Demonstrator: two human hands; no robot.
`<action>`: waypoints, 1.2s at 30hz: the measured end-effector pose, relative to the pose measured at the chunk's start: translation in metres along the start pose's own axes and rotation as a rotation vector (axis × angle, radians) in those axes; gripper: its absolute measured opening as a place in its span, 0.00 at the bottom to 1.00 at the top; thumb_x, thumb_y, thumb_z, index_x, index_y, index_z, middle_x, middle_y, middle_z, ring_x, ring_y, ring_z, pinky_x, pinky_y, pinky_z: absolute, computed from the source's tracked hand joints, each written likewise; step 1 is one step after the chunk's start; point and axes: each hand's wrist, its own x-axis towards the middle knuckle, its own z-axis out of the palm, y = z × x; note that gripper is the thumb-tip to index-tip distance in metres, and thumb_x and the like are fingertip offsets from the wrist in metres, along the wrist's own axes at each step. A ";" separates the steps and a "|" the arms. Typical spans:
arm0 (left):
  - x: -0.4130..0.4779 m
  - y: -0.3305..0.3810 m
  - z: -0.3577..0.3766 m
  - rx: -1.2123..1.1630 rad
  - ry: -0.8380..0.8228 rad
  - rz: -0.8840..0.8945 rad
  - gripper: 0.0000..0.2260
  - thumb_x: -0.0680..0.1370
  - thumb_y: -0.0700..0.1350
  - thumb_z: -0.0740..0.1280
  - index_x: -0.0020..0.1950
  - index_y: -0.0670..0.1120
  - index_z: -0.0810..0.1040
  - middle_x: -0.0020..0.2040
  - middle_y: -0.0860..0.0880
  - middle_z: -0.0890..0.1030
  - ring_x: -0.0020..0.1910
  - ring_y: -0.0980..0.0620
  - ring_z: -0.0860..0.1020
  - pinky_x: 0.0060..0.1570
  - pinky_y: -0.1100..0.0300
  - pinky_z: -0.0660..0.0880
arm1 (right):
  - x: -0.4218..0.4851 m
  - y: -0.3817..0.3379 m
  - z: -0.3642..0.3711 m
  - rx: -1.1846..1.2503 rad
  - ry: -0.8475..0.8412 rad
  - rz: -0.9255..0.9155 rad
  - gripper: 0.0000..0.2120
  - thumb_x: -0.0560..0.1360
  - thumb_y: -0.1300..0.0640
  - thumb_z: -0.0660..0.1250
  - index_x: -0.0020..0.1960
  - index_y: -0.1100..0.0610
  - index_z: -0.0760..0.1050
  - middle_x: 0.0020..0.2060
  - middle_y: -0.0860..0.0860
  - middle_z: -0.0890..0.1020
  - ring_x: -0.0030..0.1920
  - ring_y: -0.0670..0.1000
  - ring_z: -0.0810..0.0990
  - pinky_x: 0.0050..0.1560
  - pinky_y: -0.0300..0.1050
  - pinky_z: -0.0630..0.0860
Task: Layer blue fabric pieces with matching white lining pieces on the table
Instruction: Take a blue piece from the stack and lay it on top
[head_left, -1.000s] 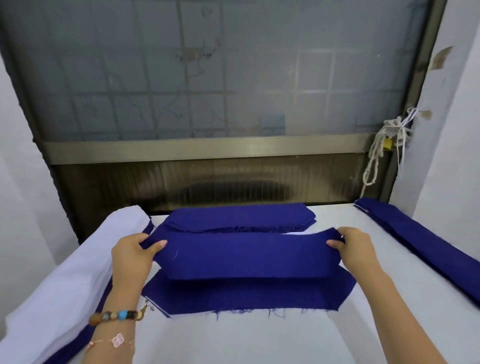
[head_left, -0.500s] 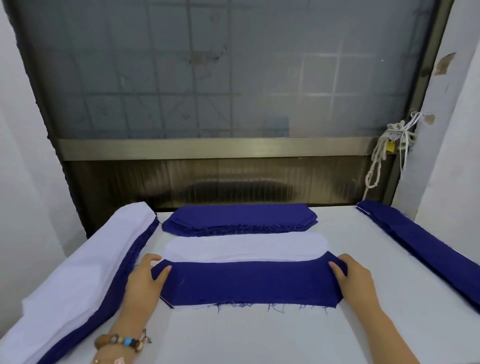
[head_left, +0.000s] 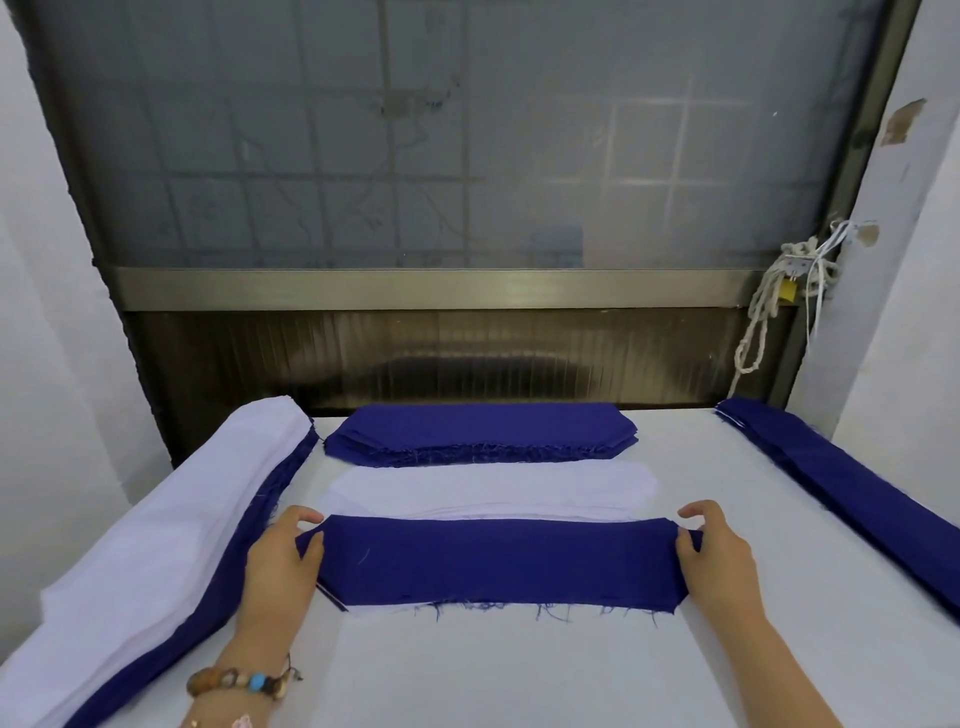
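Blue fabric piece (head_left: 493, 561) is lying flat on the table (head_left: 519, 675), hiding nearly all of the white lining piece (head_left: 365, 606) underneath, just a sliver peeking out. Left hand (head_left: 280, 566) and right hand (head_left: 722, 558) are pinching its ends, thumbs on top.

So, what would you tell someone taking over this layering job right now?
Left hand pinches the left end of the blue piece; right hand pinches its right end.
The blue piece lies flat on a white lining piece, whose edge shows at the near side, on the table.
Behind it: a white lining stack, then a blue stack.
Done: this pair looks layered.
Left: release, check the edges, pair up the stacks.
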 end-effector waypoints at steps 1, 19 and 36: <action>0.000 0.000 0.000 -0.002 0.003 0.002 0.06 0.78 0.35 0.66 0.51 0.45 0.76 0.41 0.47 0.77 0.37 0.52 0.75 0.39 0.60 0.73 | -0.001 0.000 0.000 0.000 -0.003 -0.004 0.08 0.77 0.65 0.60 0.54 0.55 0.68 0.30 0.57 0.76 0.31 0.54 0.75 0.30 0.43 0.67; 0.002 -0.003 0.002 0.084 -0.001 -0.002 0.06 0.76 0.33 0.67 0.45 0.44 0.78 0.43 0.46 0.76 0.38 0.52 0.75 0.38 0.64 0.69 | 0.002 0.000 0.003 -0.115 0.002 -0.006 0.05 0.78 0.63 0.60 0.50 0.58 0.74 0.38 0.52 0.78 0.37 0.52 0.75 0.37 0.45 0.71; -0.010 0.005 0.008 0.125 -0.381 0.361 0.13 0.79 0.47 0.66 0.59 0.64 0.78 0.58 0.70 0.76 0.61 0.69 0.72 0.58 0.78 0.64 | -0.006 -0.006 0.001 -0.111 -0.215 -0.464 0.08 0.74 0.60 0.71 0.47 0.47 0.80 0.44 0.41 0.76 0.47 0.46 0.75 0.50 0.39 0.72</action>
